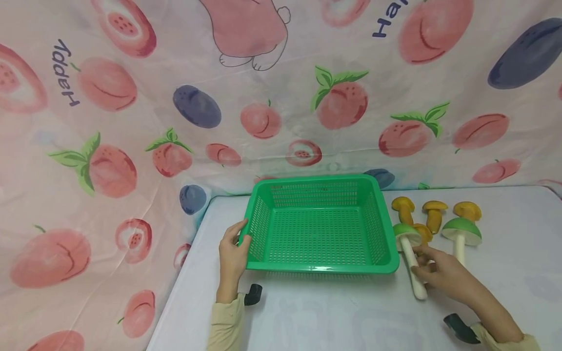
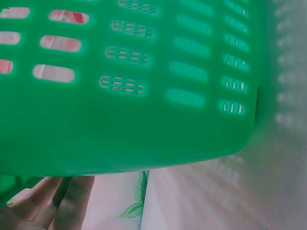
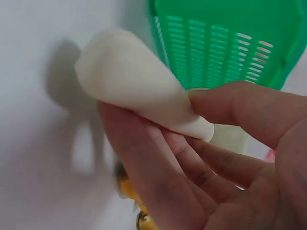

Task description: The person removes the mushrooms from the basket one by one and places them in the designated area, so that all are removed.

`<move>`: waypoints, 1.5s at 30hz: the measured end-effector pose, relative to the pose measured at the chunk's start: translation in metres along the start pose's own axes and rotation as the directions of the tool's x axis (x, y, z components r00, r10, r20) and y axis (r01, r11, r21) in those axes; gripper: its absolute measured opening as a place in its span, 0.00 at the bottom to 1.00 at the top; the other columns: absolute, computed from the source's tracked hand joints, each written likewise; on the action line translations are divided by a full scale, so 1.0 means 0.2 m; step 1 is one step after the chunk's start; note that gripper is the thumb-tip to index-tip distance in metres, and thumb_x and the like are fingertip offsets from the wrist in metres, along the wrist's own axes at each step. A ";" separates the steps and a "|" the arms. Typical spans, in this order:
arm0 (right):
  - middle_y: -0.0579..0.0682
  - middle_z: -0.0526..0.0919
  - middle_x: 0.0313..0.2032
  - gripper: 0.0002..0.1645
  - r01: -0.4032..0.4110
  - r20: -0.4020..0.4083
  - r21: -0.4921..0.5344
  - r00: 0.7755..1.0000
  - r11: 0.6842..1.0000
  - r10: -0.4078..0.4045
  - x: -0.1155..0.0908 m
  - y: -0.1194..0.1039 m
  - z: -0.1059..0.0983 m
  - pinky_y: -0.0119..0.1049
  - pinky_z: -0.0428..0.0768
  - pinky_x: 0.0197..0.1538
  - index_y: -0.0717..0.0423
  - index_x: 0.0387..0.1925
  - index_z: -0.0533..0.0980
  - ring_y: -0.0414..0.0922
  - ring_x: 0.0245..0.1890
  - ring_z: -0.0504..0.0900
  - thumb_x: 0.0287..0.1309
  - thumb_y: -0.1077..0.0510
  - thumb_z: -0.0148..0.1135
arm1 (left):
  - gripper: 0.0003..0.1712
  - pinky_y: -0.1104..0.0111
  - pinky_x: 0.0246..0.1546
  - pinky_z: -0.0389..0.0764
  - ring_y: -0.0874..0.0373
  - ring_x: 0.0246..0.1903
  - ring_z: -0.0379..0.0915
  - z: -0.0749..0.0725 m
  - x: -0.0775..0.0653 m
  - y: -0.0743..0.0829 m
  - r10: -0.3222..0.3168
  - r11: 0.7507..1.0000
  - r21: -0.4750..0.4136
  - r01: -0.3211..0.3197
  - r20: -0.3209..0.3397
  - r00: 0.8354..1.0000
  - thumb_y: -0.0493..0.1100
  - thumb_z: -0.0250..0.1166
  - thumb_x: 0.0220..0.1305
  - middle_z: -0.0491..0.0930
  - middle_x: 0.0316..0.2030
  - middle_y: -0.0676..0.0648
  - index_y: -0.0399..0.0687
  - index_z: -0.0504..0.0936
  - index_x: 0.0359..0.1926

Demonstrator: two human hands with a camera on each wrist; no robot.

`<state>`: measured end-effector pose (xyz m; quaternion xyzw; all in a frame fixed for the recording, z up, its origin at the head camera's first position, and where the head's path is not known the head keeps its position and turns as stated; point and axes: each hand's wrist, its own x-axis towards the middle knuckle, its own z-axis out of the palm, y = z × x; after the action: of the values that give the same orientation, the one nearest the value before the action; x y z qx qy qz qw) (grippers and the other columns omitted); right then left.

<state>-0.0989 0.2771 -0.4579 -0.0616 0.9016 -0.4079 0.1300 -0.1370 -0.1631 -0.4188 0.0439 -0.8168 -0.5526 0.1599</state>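
A green plastic basket (image 1: 316,234) with perforated walls stands on the table, nothing inside it. At its left side my left hand (image 1: 232,256) grips the rim between thumb and fingers; in the left wrist view the fingers (image 2: 74,201) show beside the rim, partly hidden by the basket wall (image 2: 144,124). My right hand (image 1: 448,273) pinches the white stem of a green-capped toy mushroom (image 1: 410,253) just right of the basket. In the right wrist view the thick stem end (image 3: 129,72) lies between thumb and fingers; the cap is mostly hidden there.
Another green-capped mushroom (image 1: 462,233) lies right of the held one. Several yellow mushrooms (image 1: 434,214) are behind them, by the basket's right wall. A fruit-print cloth (image 1: 281,97) hangs behind the white table (image 1: 316,317).
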 end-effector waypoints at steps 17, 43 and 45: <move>0.57 0.83 0.36 0.32 -0.101 0.013 -0.061 0.995 0.993 0.102 0.02 0.04 0.02 0.37 0.83 0.31 0.80 0.59 0.67 0.49 0.34 0.84 0.62 0.58 0.63 | 0.24 0.51 0.50 0.76 0.40 0.46 0.78 0.00 -0.01 0.01 -0.001 1.000 0.010 0.001 -0.009 1.000 0.27 0.56 0.65 0.74 0.61 0.36 0.34 0.77 0.61; 0.55 0.84 0.36 0.28 -0.033 -0.042 -0.254 0.999 0.967 0.023 -0.02 -0.09 -0.09 0.44 0.81 0.33 0.75 0.55 0.72 0.51 0.36 0.83 0.64 0.55 0.63 | 0.23 0.52 0.53 0.79 0.45 0.54 0.77 0.01 0.06 -0.12 0.126 0.974 0.193 -0.119 -0.021 0.992 0.32 0.60 0.63 0.77 0.59 0.40 0.41 0.80 0.60; 0.57 0.84 0.37 0.28 -0.027 -0.067 -0.257 0.998 0.966 0.010 -0.03 -0.11 -0.10 0.47 0.82 0.34 0.75 0.55 0.72 0.54 0.37 0.84 0.64 0.55 0.63 | 0.24 0.52 0.54 0.78 0.45 0.55 0.76 0.01 0.06 -0.10 0.141 0.969 0.206 -0.132 -0.025 0.990 0.32 0.61 0.62 0.77 0.58 0.40 0.40 0.80 0.60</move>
<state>-0.0996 0.2782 -0.4279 -0.0563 0.9512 -0.2880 0.0950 -0.1505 -0.1725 -0.4342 0.0146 -0.8670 -0.4525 0.2082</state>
